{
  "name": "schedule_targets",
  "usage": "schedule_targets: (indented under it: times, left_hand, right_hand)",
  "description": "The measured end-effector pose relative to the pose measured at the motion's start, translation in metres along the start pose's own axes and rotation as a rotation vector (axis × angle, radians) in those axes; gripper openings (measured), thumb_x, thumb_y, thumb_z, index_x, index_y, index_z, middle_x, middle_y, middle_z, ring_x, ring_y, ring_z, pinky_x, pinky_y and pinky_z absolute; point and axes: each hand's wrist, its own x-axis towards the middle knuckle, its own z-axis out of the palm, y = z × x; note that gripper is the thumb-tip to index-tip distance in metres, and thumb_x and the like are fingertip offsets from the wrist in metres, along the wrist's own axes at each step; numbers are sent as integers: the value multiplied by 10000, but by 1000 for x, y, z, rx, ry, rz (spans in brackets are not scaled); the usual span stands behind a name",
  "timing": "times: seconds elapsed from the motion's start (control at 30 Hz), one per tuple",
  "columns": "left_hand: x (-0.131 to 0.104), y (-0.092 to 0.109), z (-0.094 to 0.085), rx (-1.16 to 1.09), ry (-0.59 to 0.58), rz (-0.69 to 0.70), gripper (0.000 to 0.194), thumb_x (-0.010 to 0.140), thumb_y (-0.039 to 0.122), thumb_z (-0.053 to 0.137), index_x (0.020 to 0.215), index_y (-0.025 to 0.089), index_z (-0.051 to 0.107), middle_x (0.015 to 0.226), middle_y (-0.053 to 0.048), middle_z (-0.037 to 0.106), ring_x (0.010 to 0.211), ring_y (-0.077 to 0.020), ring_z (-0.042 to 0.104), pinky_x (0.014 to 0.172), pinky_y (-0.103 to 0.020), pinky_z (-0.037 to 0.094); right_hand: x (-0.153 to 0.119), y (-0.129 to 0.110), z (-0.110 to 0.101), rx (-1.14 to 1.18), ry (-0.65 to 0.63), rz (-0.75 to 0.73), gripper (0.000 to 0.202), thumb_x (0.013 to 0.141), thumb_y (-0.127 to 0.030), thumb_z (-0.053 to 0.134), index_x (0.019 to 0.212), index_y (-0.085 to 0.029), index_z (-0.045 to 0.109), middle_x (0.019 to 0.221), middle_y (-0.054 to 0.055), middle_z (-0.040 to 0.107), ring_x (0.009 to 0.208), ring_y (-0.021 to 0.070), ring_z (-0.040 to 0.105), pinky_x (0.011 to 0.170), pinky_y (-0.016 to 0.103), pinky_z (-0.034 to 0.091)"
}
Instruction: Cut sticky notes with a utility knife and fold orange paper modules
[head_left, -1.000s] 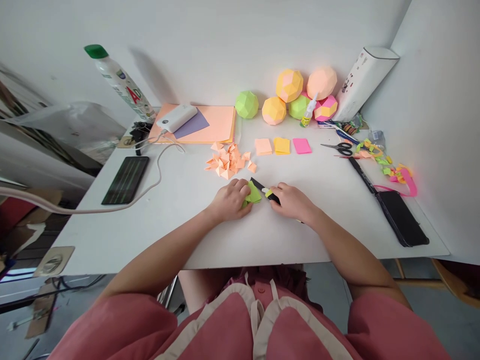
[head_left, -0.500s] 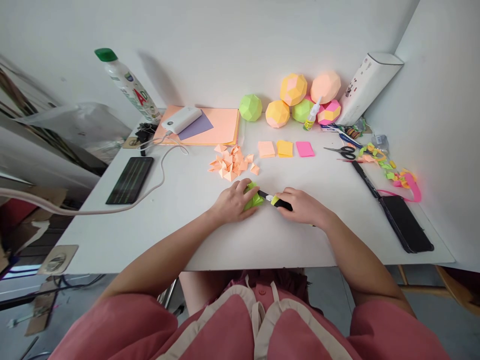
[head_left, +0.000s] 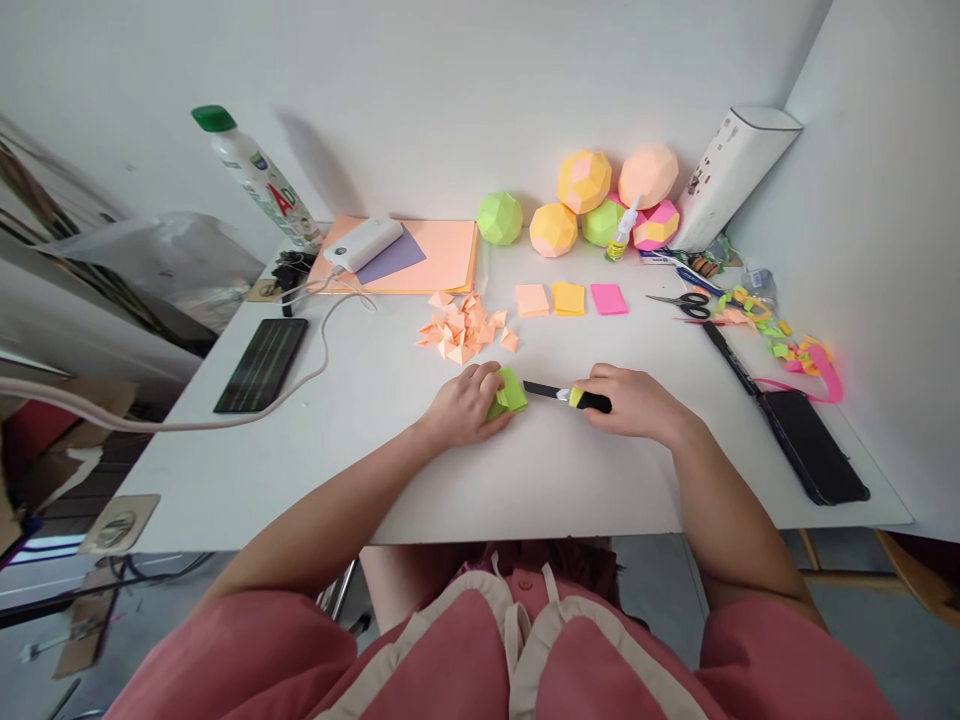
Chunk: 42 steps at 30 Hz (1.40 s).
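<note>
My left hand (head_left: 466,408) grips green folded paper (head_left: 513,390) on the white table, its fingers curled over the left part of the paper. To the right, my right hand (head_left: 628,400) is closed round the black and yellow handle of a utility knife (head_left: 546,389). The knife's dark blade points left, its tip just short of the green paper's right edge. Behind my left hand lies a heap of small folded peach paper pieces (head_left: 459,328). Square paper stacks in peach (head_left: 532,300), yellow (head_left: 568,299) and pink (head_left: 609,299) lie in a row farther back.
Several faceted paper balls (head_left: 584,182) and a small glue bottle (head_left: 622,235) stand by the wall. Scissors (head_left: 690,303), a black marker (head_left: 730,357) and a black case (head_left: 814,447) are on the right. A phone (head_left: 261,366), cable and power bank (head_left: 364,245) are on the left.
My right hand has moved right with the knife, and the blade has come away from the green paper. More of the paper shows beside my left hand.
</note>
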Motion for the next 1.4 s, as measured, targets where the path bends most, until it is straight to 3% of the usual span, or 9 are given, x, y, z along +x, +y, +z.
schedule_targets:
  times: [0.3, 0.8, 1.1, 1.4]
  left_hand:
    - [0, 1, 0, 6, 16, -1, 274, 830, 426, 477, 935, 179, 421, 1070, -159, 565, 860, -248, 571, 634, -354, 488]
    - [-1, 1, 4, 24, 50, -14, 278, 827, 422, 487, 945, 182, 409, 1046, -140, 564, 836, -239, 569, 635, -345, 489]
    - [2, 4, -2, 40, -36, -21, 407, 824, 393, 498, 1162, 173, 438, 1091, -129, 536, 889, -241, 554, 717, -358, 496]
    - [1, 3, -1, 56, -83, -54, 324, 815, 412, 482, 1021, 164, 512, 1118, -144, 500, 879, -247, 557, 667, -359, 502]
  right_hand:
    - [-1, -1, -3, 27, -44, -13, 381, 760, -212, 498, 1095, -299, 659, 949, 10, 604, 715, 133, 578, 600, 224, 375]
    - [1, -7, 2, 93, 8, -80, 378, 769, -220, 500, 1112, -268, 653, 989, 23, 611, 723, 137, 580, 629, 233, 394]
    - [4, -9, 9, 93, 20, -119, 387, 777, -226, 496, 1135, -253, 642, 981, 33, 601, 688, 131, 565, 614, 233, 390]
    - [-1, -5, -3, 27, 3, -36, 392, 762, -209, 485, 1113, -261, 653, 956, 24, 599, 685, 129, 565, 592, 231, 370]
